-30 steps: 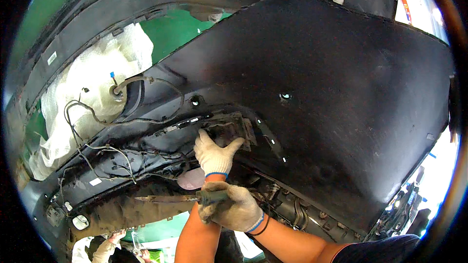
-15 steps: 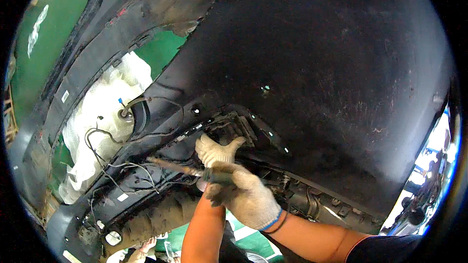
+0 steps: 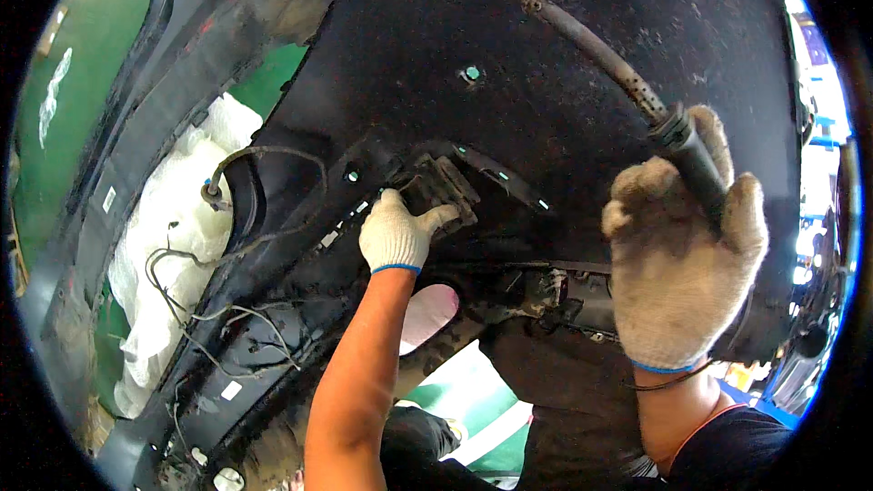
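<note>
My right hand (image 3: 682, 264), in a soiled knit glove, is raised at the right and closed around the black handle of a soldering iron (image 3: 603, 52). The iron's perforated metal barrel slants up to the left, its pointed tip over the large dark plastic panel (image 3: 546, 127) and away from the bracket. My left hand (image 3: 396, 232), also gloved, grips a small ribbed black bracket (image 3: 441, 186) on the panel. Its thumb presses along the near side, and the fingers are partly hidden at the left. Small pale spots line the strip (image 3: 500, 173) beside the bracket.
Dark wires (image 3: 273, 153) loop over the panel's left part. White wrapping sheet (image 3: 173, 227) shows through an opening there, above green floor (image 3: 86, 118). A pinkish-white oval piece (image 3: 429, 316) lies beside my left forearm. Bright shelving-like clutter stands past the right edge.
My right hand has swung from beside the left wrist up to the right, carrying the soldering iron. My left hand remains at the bracket, and the view has shifted.
</note>
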### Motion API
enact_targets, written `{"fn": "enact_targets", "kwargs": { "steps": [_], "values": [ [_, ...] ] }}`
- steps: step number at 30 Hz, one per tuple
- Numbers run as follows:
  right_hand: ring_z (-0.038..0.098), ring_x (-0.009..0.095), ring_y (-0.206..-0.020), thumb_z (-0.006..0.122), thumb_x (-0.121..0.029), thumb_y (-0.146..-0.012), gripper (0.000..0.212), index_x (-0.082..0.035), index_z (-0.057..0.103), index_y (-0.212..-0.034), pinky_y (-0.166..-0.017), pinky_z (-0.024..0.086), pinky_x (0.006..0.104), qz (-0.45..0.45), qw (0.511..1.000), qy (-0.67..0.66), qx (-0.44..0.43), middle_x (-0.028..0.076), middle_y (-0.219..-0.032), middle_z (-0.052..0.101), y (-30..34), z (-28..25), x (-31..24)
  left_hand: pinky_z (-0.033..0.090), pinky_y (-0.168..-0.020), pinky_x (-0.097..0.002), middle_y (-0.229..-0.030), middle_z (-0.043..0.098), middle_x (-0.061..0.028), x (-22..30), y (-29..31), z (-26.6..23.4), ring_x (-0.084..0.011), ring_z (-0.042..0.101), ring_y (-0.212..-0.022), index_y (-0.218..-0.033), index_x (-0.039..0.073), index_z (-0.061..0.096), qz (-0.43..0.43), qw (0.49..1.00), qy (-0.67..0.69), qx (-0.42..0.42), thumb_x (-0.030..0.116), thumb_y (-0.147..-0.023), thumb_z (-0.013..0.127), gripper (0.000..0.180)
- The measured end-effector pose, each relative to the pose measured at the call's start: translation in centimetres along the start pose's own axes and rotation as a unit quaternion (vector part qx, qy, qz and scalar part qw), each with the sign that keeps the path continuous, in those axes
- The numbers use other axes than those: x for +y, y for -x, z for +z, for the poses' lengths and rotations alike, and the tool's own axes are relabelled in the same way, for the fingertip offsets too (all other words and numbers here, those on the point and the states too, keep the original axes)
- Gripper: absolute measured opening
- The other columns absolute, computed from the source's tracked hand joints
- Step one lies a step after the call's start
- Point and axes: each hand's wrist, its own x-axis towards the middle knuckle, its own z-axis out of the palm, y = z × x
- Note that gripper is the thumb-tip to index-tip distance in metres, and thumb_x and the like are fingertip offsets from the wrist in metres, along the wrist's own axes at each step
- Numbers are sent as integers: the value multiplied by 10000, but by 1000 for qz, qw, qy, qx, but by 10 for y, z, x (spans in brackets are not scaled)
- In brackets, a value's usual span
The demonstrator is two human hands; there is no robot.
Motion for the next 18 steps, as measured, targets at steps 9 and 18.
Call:
{"fn": "enact_targets", "kwargs": {
  "steps": [9,18],
  "values": [
    [723,243,-936,556,-671,-1078,868,10,512,-1616,-729,555,350,-155,971,180,-12,142,-1172,766,43,-44,-18,589,-1003,-499,-1150,795,-299,-16,-17,-13,-449,768,-1129,-1156,-33,798,120,990,-52,-61,658,-897,801,738],
    [730,218,-1003,563,-591,-1122,758,16,560,-1576,-811,542,336,-176,960,217,-7,134,-1129,772,59,-67,-5,574,-1006,-458,-1218,785,-288,-32,-20,-5,-431,754,-1152,-1267,-37,749,206,976,-38,-66,347,-1048,752,443]
  ]
}}
